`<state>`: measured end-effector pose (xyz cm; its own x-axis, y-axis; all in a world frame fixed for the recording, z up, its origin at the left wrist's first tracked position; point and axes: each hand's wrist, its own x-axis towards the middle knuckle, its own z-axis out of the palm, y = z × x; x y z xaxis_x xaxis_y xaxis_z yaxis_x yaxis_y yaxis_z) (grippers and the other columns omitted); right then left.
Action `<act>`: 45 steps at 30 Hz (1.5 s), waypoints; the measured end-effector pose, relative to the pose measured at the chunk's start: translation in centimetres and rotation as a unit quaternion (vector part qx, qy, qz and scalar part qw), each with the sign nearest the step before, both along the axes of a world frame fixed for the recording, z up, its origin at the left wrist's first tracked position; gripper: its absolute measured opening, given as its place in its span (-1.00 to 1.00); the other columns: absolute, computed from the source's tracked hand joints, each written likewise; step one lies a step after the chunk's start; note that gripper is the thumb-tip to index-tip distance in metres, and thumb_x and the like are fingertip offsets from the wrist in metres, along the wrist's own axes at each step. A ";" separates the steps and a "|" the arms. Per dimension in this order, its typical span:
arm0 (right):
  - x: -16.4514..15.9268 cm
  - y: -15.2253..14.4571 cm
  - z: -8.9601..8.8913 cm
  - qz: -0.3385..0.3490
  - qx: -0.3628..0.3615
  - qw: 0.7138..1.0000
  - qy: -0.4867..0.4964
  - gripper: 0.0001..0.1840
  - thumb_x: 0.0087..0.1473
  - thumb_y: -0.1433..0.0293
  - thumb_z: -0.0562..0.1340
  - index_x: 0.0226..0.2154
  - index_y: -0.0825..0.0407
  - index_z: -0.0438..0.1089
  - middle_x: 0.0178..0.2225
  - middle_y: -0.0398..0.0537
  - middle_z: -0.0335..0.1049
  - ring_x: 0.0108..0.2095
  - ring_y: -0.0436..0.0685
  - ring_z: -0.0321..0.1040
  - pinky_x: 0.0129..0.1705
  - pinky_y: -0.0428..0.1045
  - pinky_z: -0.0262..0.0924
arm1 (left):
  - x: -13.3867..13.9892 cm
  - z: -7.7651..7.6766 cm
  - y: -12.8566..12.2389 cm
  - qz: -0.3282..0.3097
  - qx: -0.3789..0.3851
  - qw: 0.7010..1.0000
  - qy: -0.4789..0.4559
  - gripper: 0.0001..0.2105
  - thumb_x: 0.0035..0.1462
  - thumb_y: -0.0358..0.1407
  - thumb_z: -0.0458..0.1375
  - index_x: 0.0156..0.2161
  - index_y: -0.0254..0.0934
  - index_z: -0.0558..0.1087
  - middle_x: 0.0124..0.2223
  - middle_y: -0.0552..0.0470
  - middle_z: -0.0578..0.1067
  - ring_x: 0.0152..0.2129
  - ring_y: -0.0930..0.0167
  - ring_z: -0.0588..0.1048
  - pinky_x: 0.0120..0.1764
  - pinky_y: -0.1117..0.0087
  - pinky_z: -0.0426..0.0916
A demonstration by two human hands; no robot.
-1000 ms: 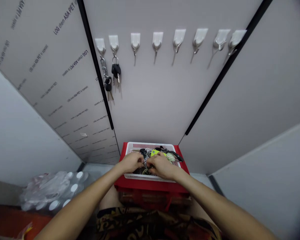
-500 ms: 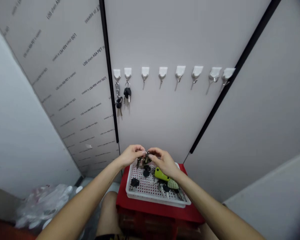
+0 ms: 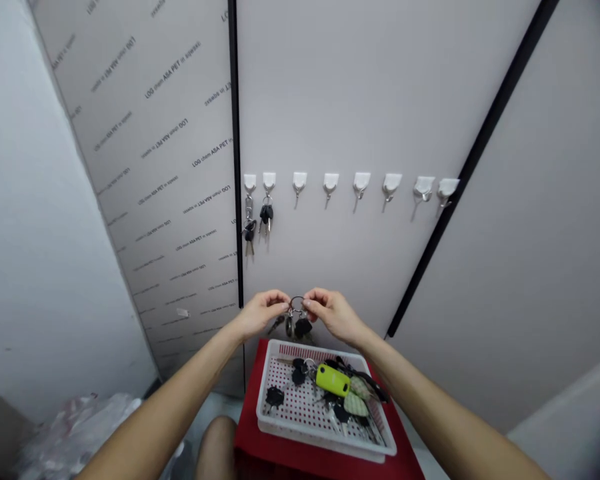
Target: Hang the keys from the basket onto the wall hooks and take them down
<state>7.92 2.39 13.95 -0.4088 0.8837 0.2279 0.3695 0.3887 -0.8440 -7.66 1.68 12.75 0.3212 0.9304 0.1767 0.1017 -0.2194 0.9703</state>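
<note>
Between my two hands hangs a key ring [image 3: 298,298] with several keys [image 3: 303,327] dangling below it. My left hand [image 3: 263,313] pinches the ring's left side, and my right hand [image 3: 333,315] pinches its right side. Just below them is a white perforated basket [image 3: 325,445] holding black-headed keys [image 3: 275,397], a lime-green key fob [image 3: 333,380] and a pale green patterned piece [image 3: 355,405]. Higher up, a row of white hooks [image 3: 331,181] is fixed to the panel. Bunches of keys [image 3: 267,213] hang from the two leftmost hooks.
The basket stands on a red box-like surface [image 3: 250,433] in front of my knees. Grey panels with black vertical strips [image 3: 236,167] rise behind it. At lower left lie clear plastic bags [image 3: 80,433] beside a cardboard box [image 3: 3,427].
The key bunch has been lifted clear of the basket, and its ring now shows spread between both hands. My view has tilted upward, so the hooks appear lower.
</note>
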 end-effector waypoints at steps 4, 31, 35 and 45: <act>-0.6 1.1 2.3 -0.025 0.076 0.996 -0.039 -0.88 -0.20 0.40 0.03 -0.62 0.11 0.20 -0.71 -0.22 0.16 -0.66 -0.10 0.10 -0.57 -0.15 0.03 | 1.0 1.6 1.3 0.069 0.068 0.995 0.003 -0.89 -0.22 -0.36 0.03 -0.49 -0.37 0.31 -0.51 0.09 0.33 -0.54 0.56 0.27 -0.40 0.52 0.17; -0.1 5.2 4.2 -0.202 0.253 0.945 0.055 -0.74 -0.21 0.46 0.02 -0.37 0.14 0.26 -0.40 -0.09 0.30 -0.44 -0.07 0.21 -0.33 -0.10 0.09 | 2.3 2.7 2.8 0.268 0.296 0.904 0.156 -0.73 -0.12 -0.45 -0.08 -0.22 -0.37 0.25 -0.25 -0.01 0.33 -0.33 0.52 0.30 -0.27 0.50 0.19; 2.5 0.3 -5.0 -0.074 0.104 0.981 -0.144 -0.79 -0.17 0.46 0.01 -0.44 0.12 0.30 -0.47 -0.09 0.33 -0.46 -0.05 0.22 -0.36 -0.13 0.08 | 3.0 -5.7 0.1 0.133 0.185 0.926 0.299 -0.79 -0.13 -0.43 -0.06 -0.30 -0.33 0.29 -0.34 0.01 0.36 -0.38 0.49 0.31 -0.28 0.48 0.19; 2.4 -1.1 -12.0 -0.095 0.090 0.861 -0.492 -0.75 -0.12 0.40 -0.02 -0.42 0.13 0.30 -0.37 0.13 0.29 -0.28 0.17 0.15 -0.34 0.00 0.01 | 5.2 -12.5 -0.6 0.052 0.118 0.858 0.497 -0.72 -0.14 -0.29 -0.04 -0.25 -0.36 0.27 -0.22 -0.12 0.32 -0.25 0.34 0.25 -0.22 0.37 0.12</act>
